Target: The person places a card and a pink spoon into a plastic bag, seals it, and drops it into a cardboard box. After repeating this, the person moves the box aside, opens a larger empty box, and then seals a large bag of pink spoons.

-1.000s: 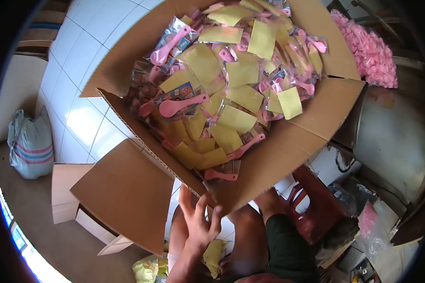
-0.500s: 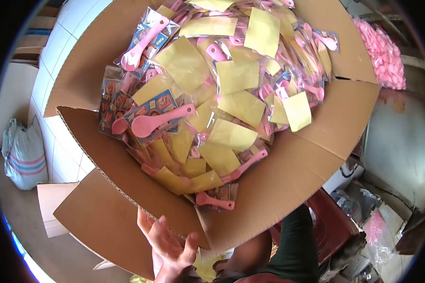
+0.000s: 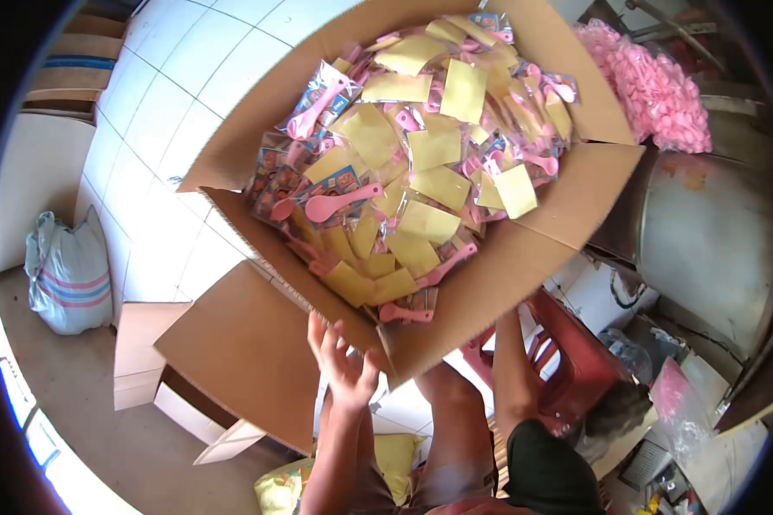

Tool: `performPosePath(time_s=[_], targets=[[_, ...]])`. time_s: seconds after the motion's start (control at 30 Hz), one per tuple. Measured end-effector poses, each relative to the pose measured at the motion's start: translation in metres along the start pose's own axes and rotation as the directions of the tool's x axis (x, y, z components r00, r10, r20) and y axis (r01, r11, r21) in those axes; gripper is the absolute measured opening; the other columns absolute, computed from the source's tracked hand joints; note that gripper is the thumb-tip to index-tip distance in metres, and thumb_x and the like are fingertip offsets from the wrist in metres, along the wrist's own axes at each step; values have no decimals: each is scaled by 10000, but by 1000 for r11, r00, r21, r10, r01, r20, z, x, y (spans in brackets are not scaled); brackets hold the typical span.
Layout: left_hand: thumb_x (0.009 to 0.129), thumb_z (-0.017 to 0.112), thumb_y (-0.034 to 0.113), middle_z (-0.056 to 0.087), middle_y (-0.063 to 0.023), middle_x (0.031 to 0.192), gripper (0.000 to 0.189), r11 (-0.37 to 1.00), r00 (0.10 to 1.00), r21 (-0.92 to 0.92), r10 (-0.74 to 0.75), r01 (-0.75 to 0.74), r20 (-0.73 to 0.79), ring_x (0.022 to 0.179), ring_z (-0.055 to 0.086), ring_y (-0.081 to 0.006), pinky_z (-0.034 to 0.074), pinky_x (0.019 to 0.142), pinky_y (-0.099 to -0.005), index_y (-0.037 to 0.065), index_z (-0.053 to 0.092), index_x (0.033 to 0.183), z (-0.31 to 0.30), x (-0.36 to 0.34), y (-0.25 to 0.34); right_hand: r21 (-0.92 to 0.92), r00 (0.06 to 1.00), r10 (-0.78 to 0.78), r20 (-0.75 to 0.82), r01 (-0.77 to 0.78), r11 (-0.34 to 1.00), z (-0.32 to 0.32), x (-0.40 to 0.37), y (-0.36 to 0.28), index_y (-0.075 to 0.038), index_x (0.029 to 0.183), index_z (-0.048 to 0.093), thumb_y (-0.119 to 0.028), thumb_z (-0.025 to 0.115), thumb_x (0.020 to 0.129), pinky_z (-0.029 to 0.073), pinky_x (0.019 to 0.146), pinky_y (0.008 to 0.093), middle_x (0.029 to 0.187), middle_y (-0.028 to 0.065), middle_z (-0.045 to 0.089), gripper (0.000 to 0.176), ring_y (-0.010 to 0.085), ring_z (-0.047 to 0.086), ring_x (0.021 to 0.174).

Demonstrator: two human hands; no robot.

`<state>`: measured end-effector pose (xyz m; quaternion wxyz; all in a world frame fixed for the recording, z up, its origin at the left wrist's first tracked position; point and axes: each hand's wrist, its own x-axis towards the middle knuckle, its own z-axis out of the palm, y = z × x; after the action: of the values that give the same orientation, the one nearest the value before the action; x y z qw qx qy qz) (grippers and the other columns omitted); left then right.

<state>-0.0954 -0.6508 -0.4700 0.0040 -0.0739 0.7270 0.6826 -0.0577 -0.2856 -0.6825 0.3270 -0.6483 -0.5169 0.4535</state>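
Note:
A large open cardboard box [image 3: 524, 266] is heaped with clear plastic packets that hold pink spoons [image 3: 343, 202], yellow cards [image 3: 464, 92] and printed blue cards. My left hand [image 3: 345, 367] is at the box's near left edge, its fingers bent against the cardboard and the thumb apart. My right forearm [image 3: 514, 369] reaches up to the underside of the box's near right wall, which hides my right hand.
A second open carton [image 3: 240, 352] stands below left. A white sack [image 3: 70, 273] leans at the left. A red plastic chair [image 3: 575, 360] stands at right, near a metal drum [image 3: 713, 215]. Behind lies a big bag of pink pieces [image 3: 653, 90].
The box has shifted up and away from me, and looks smaller. My left hand has moved along with it. My right forearm, the chair and more tiled floor have come into view.

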Motion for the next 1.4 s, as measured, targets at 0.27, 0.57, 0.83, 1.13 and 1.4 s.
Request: performPosePath(time_s=[0.27, 0.57, 0.83, 1.13, 1.4], targets=[[830, 518, -129, 21, -136, 1575, 640, 972, 971, -20, -233, 234, 45, 1294, 428, -295, 523, 935, -399, 58, 305, 1404, 12, 6, 41, 356, 669, 41, 742, -446, 821, -44, -191, -349, -90, 1191, 524, -322, 578, 925, 453, 968, 520, 1245, 76, 572, 357, 253, 540, 1181], [824, 538, -92, 147, -149, 1560, 699, 933, 933, -47, -358, 358, -12, 1311, 410, -270, 492, 930, -364, 73, 266, 1446, -15, -12, 35, -274, 896, 445, -2, -428, 861, -109, 14, -20, -82, 1076, 577, -277, 558, 842, 465, 695, 382, 922, 60, 551, 305, 187, 513, 806], [834, 526, -36, 331, -207, 1385, 743, 968, 970, 103, -236, 230, 56, 1281, 372, -300, 307, 1061, -442, 108, 147, 1457, -24, -20, 29, -548, 650, 728, -217, -698, 460, -146, 120, 131, -115, 1273, 527, -236, 610, 828, 447, 942, 498, 1206, 135, 602, 469, 267, 571, 1113], [834, 630, 60, 373, -222, 1335, 818, 985, 983, 63, -164, 159, 88, 1207, 426, -295, 361, 999, -445, 128, 112, 1464, -20, -14, 19, -418, 745, 666, -28, -614, 669, -94, 142, 207, -72, 1241, 536, -235, 613, 812, 458, 904, 505, 1169, 178, 610, 466, 332, 580, 1064], [813, 587, 4, 339, -179, 1394, 759, 949, 949, -17, -313, 314, 31, 1304, 352, -282, 297, 1079, -422, 87, 189, 1453, -5, -11, 33, -527, 946, 319, -47, -295, 797, -127, 93, 106, -33, 1212, 543, -235, 615, 797, 469, 869, 511, 1136, 217, 616, 467, 390, 588, 1020]])
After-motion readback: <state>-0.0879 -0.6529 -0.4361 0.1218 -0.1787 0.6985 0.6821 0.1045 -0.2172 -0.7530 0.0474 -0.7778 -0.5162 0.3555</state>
